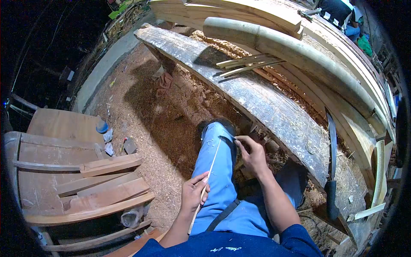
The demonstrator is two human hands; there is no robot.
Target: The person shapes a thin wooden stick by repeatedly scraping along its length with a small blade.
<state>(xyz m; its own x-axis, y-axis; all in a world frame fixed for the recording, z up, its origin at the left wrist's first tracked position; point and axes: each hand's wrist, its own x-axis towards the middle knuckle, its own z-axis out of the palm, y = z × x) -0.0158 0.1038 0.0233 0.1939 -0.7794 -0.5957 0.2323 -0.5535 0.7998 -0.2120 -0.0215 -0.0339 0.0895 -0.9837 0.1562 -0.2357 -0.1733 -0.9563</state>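
Note:
A thin, pale strip of wood or bamboo (215,155) slants over my blue trouser leg, its far tip near the knee. My left hand (195,193) is closed around its lower part, and the tail end reaches back toward my shirt. My right hand (253,155) is beside the knee, thumb and fingers pinched together close to the strip's far tip. A small dark shape lies by those fingertips; whether it is a held thing or a shadow I cannot make out. To the right, a long knife (331,188) with a dark handle rests on the worn plank bench (261,100).
Several thin strips (248,64) lie across the bench. Behind it run a thick bamboo pole (295,51) and curved timbers. At left is a wooden chair (55,167) with cut wood pieces. Shavings cover the ground (132,107). A person (338,13) is at the top right.

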